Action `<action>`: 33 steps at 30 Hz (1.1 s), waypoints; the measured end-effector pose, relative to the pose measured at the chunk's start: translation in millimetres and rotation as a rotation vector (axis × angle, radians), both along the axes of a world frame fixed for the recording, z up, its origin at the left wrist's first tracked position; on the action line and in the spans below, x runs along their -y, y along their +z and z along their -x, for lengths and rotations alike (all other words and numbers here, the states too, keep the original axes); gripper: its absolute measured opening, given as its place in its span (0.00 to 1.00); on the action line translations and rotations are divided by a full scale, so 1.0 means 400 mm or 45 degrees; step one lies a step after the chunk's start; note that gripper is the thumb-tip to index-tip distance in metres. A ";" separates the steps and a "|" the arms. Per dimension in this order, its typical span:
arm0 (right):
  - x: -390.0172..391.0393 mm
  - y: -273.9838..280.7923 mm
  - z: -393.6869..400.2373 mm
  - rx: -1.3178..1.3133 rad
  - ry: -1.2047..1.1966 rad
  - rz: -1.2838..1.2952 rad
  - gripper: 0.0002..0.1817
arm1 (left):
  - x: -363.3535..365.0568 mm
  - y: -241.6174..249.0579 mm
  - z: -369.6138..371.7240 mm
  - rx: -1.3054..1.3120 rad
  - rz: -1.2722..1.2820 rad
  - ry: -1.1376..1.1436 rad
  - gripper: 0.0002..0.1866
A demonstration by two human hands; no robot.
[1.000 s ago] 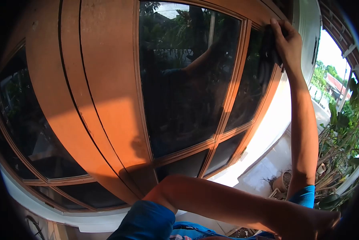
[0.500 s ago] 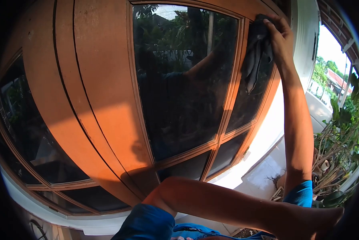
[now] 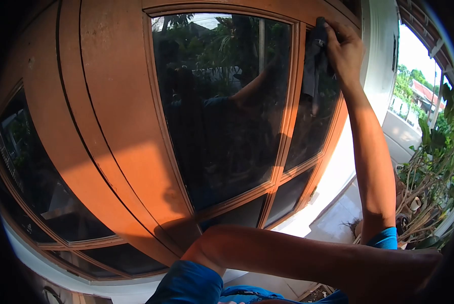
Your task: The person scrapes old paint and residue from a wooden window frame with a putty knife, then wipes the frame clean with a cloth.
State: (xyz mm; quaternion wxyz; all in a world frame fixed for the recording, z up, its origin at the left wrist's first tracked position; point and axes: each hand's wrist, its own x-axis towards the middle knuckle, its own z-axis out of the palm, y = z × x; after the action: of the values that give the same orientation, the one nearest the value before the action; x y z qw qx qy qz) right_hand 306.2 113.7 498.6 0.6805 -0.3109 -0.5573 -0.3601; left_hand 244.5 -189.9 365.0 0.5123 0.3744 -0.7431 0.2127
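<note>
At the upper right, my right hand (image 3: 347, 54) grips the bunched top of a dark grey cloth (image 3: 314, 66) between thumb and fingers. The cloth hangs in folds in front of a narrow glass pane (image 3: 313, 131) with an orange-brown wooden frame (image 3: 286, 126). My left forearm (image 3: 287, 253) is bent across the lower part of the view and points right. Its far end runs into the dark lens rim, so the fingers of my left hand are hidden.
A large dark window pane (image 3: 222, 126) left of the cloth reflects plants and an arm. Wide wooden boards (image 3: 115, 101) and another glazed panel (image 3: 70, 202) stand further left. At the right are a white wall (image 3: 376, 61), a leafy plant (image 3: 429, 167) and pale floor tiles (image 3: 336, 215).
The window and frame have shifted slightly left in view. My right hand and the cloth appear a little further left and remain at the narrow pane; the cloth's folds hang narrower.
</note>
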 end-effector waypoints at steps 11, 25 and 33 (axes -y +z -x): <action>0.008 -0.032 0.020 0.084 -0.148 -0.050 0.15 | -0.003 -0.029 -0.105 0.487 0.056 0.047 0.15; -0.001 -0.048 0.056 0.258 -0.205 -0.257 0.14 | -0.328 -0.101 0.306 -1.041 0.341 1.026 0.08; -0.019 -0.032 0.014 0.182 -0.256 -0.238 0.12 | -0.366 -0.134 0.364 -1.103 0.685 1.245 0.08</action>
State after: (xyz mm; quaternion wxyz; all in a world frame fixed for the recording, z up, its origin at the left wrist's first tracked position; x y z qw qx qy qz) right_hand 300.4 121.2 485.6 0.6254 -0.2741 -0.5346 -0.4979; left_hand 98.8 -43.4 311.4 0.6825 0.5766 -0.1404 0.4267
